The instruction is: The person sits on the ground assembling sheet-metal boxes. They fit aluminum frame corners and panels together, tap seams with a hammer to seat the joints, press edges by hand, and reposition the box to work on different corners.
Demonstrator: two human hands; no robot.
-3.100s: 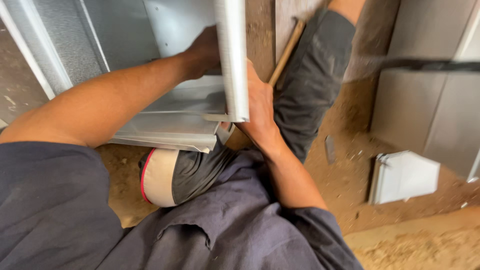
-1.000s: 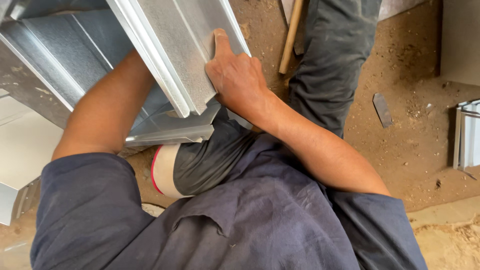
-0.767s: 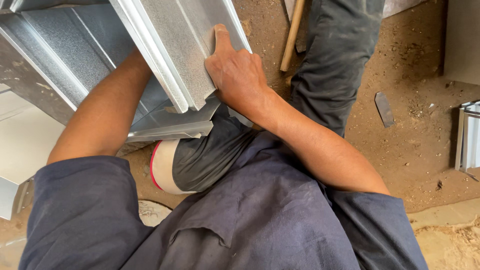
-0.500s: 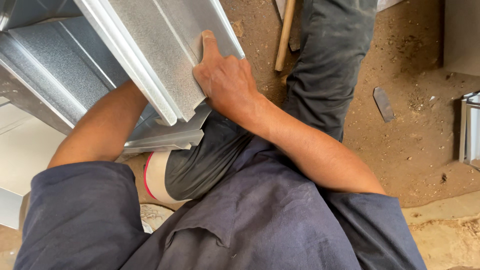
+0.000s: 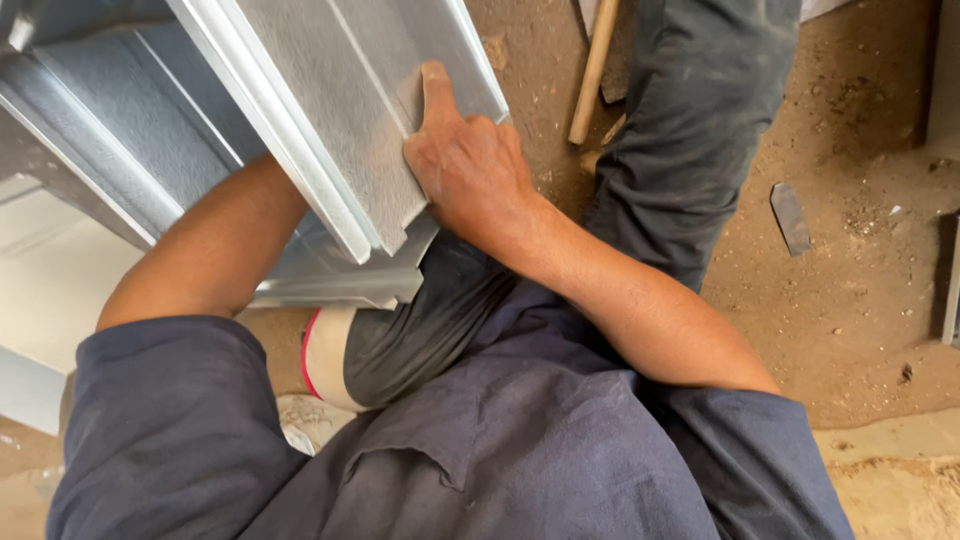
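Note:
My right hand grips the near edge of a folded galvanized sheet-metal piece, thumb lying flat on its top face and fingers curled under the edge. The piece runs diagonally from the upper left down towards my lap. It rests over a larger grey sheet-metal duct body. My left forearm reaches in beneath the folded piece, and the metal hides my left hand. My bent leg in dark trousers lies just right of the work.
A wooden handle lies on the dirt floor beyond my right hand. A small flat metal scrap sits on the ground at the right. A white panel lies at the left. More sheet metal shows at the right edge.
About three seconds ago the piece stood upright with both hands showing. It now lies diagonally, my left hand is hidden, and my right hand has stayed on its edge over the last second.

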